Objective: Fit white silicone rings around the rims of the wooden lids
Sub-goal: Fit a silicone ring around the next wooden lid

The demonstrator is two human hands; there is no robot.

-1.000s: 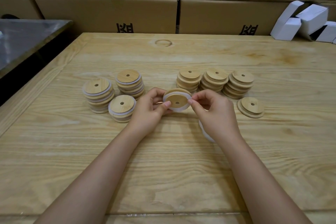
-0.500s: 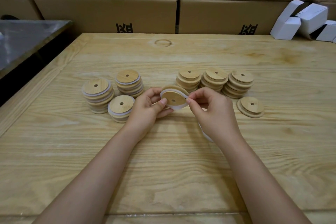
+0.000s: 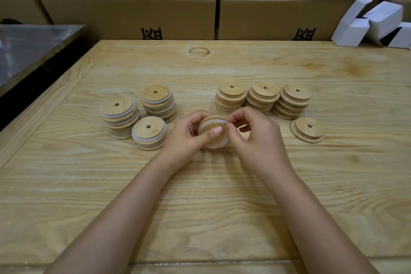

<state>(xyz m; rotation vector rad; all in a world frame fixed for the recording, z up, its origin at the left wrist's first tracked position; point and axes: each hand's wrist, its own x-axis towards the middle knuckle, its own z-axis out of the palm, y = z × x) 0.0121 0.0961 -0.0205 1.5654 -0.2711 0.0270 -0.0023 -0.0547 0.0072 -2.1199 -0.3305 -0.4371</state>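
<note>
A round wooden lid (image 3: 211, 134) with a white silicone ring (image 3: 214, 122) partly around its rim is held above the table between both hands. My left hand (image 3: 185, 135) grips the lid, its thumb pressed across the lid's face. My right hand (image 3: 255, 138) pinches the ring at the lid's upper right edge. Three stacks of lids with white rings (image 3: 120, 115) stand to the left. Three stacks of bare wooden lids (image 3: 262, 97) stand behind the hands, with a short stack of bare lids (image 3: 308, 129) lying to the right.
The wooden table (image 3: 200, 196) has a raised border on the left. Cardboard boxes (image 3: 129, 15) line the far edge, and small white cartons (image 3: 373, 22) lie at the back right. A dark metal surface (image 3: 29, 49) stands beyond the left edge.
The lid has tilted and turned in my hands. My left thumb has slid onto its face, and my right fingers have worked the ring further along the upper rim.
</note>
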